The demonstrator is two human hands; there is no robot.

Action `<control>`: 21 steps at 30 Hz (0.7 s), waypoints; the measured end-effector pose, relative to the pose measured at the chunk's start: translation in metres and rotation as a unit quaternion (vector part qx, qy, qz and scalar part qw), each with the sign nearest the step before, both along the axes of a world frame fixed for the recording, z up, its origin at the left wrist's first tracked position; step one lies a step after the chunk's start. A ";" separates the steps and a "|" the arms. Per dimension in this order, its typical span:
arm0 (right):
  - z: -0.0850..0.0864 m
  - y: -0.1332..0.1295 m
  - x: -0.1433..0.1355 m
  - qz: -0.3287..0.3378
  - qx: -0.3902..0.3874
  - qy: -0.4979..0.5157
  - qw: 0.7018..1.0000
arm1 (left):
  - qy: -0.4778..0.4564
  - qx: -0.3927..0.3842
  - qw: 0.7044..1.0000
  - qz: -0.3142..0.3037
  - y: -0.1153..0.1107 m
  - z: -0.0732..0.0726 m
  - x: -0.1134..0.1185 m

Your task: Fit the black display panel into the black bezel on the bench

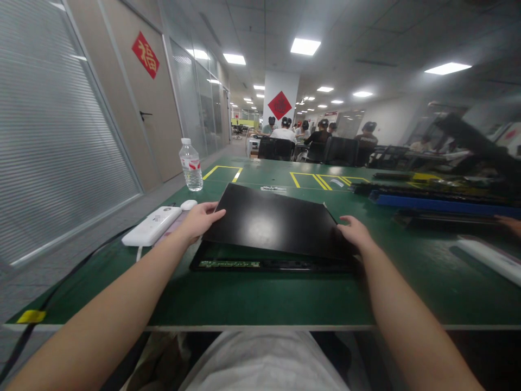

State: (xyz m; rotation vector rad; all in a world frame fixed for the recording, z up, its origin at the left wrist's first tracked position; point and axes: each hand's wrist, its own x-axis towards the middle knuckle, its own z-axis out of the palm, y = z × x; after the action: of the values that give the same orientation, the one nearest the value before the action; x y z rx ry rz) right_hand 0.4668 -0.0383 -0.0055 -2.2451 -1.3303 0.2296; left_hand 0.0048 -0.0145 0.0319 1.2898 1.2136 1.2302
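Observation:
A flat black rectangular panel (pixel 264 220), glossy enough to reflect the ceiling light, tilts over a thin black frame (pixel 309 266). Along the frame's near edge shows a green circuit strip (pixel 230 264). My left hand (pixel 199 220) grips the panel's left edge, thumb on top and fingers partly hidden behind it. At the opposite edge, my right hand (pixel 355 232) holds the panel near its right side, fingers curled at the border. The panel's near edge is apart from the frame at the left. What lies beneath the panel is hidden.
A water bottle (pixel 191 165), a white power bank (pixel 152 225) and a small white case (pixel 189 205) stand left on the green table (pixel 260 301). Rightward lie a blue bar (pixel 439 203), black strips and another person's hand (pixel 508 222). A cable (pixel 81 266) crosses the left edge.

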 end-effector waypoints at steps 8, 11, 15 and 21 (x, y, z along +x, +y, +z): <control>-0.001 0.002 -0.004 -0.032 0.115 0.183 0.976 | -0.053 0.075 0.996 0.009 -0.007 0.008 0.007; 0.001 0.003 -0.003 -0.014 0.194 0.308 0.931 | -0.089 0.092 0.991 0.030 -0.007 0.012 0.003; 0.011 0.001 -0.007 0.070 0.253 0.485 0.834 | -0.131 0.051 0.988 0.070 -0.006 0.020 -0.006; 0.029 -0.016 -0.022 0.117 0.239 0.632 0.728 | -0.181 -0.008 0.980 0.083 -0.006 0.026 -0.007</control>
State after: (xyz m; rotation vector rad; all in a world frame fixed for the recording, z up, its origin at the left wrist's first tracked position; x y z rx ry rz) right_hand 0.4450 -0.0543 0.0231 -0.9641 -0.6985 1.1153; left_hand -0.0023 -0.0201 0.0583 0.9141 1.0754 1.4970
